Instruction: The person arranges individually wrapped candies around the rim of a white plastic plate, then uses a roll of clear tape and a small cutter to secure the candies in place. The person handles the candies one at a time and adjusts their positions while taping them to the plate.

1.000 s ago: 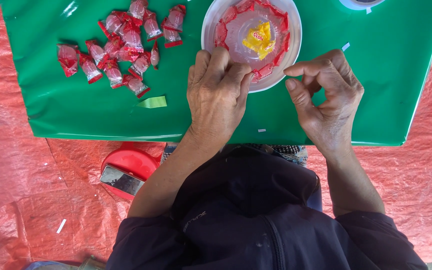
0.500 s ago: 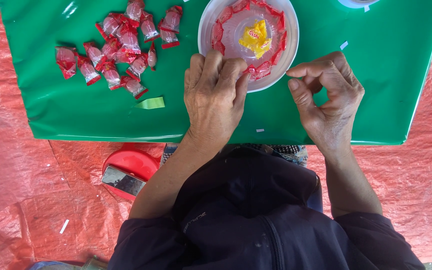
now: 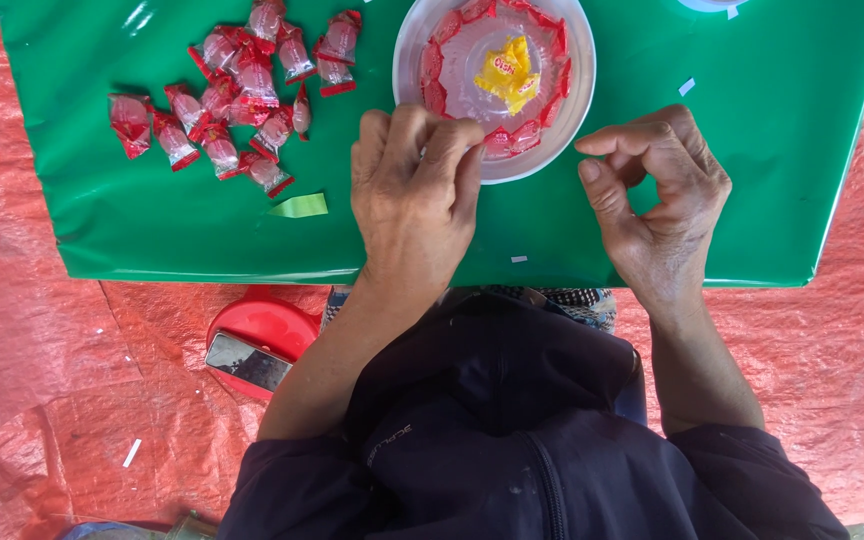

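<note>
There is just the one camera, worn on the person's head and looking almost straight down. It sits close, so the dark jacket fills the bottom edge, both forearms run up the middle, and the green desk crosses the top, with red tarpaulin on either side.

Floor is covered by a red woven tarp, creased, daylit. Upper frame is filled by a green sheet over a low table. A red stool is seen lower left, below the sheet's edge.
</note>
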